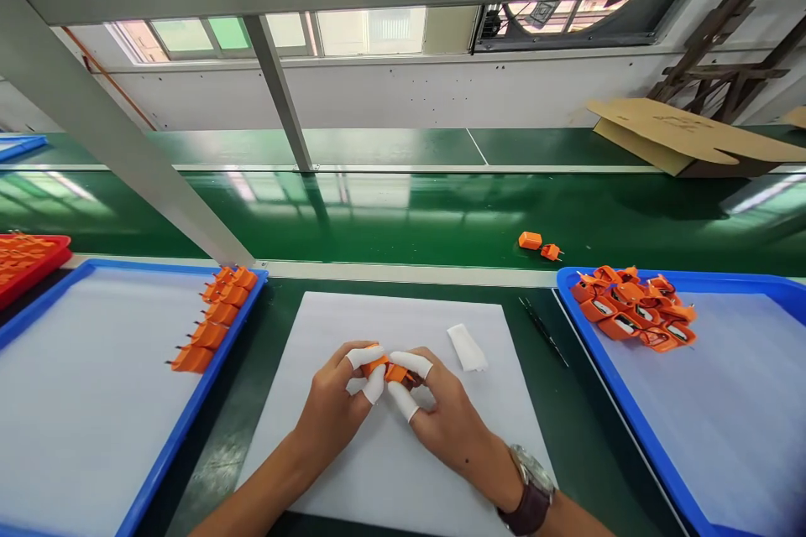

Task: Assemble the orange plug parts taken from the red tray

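My left hand (335, 401) and my right hand (448, 409) meet over a white sheet (390, 315), with white finger cots on thumbs and index fingers. Between the left fingertips is pinched an orange plastic housing (374, 367). The right fingertips grip a second orange plastic piece (396, 374) with a dark part at its right end. Both pieces touch or nearly touch; whether they are joined I cannot tell. A folded white wipe (467, 347) lies on the sheet, right of my hands. Black tweezers (545, 331) rest on the green table beside the sheet.
On the left, a blue tray (164, 460) has a row of orange units (211, 334) along its right side. The right blue tray (620, 403) carries piled orange housings (630, 306). Two orange pieces (530, 241) sit on the green surface behind. A red tray (60, 256) stands far left.
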{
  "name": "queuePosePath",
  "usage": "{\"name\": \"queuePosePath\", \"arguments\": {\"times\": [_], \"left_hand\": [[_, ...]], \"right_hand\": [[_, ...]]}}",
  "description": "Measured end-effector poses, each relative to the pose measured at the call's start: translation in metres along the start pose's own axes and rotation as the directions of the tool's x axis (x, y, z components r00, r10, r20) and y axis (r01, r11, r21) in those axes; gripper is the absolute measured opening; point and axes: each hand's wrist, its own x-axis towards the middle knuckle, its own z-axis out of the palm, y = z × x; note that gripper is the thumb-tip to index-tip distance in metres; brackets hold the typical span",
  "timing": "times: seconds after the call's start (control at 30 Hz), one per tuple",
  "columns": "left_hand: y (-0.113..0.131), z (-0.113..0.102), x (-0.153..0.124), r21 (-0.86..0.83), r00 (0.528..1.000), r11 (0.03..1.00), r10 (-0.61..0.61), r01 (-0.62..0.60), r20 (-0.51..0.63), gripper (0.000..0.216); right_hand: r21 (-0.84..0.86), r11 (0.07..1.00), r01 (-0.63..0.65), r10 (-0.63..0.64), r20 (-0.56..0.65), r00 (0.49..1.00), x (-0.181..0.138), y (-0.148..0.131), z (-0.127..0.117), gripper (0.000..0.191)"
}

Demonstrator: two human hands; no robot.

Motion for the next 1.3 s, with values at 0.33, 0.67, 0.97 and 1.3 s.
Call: {"name": "queuePosePath", "arguments": {"times": [0.33,0.67,0.97,1.3], "left_hand": [[-0.004,-0.011,0.0,0.007,0.97,1.0,-0.018,0.017,0.243,0.056],[-0.011,-0.006,-0.002,0.135,0.98,0.988,0.05,-0.077,0.194,0.047],[-0.013,-0.004,-0.003,0.149,0.981,0.984,0.068,-0.096,0.182,0.047],[-0.017,0.0,-0.004,0.153,0.985,0.977,0.132,-0.147,0.108,0.04]], "right_hand": [[-0.04,0.991,-0.131,0.124,-0.138,0.983,0.005,0.013,-0.012,0.035],[-0.094,0.996,0.001,0.005,0.073,0.997,0.005,0.001,-0.012,0.033],[-0.031,0.998,-0.055,0.058,0.109,0.992,0.007,0.006,-0.012,0.029],[-0.064,0.993,-0.099,0.107,0.138,0.985,0.013,0.005,-0.016,0.026]]}}
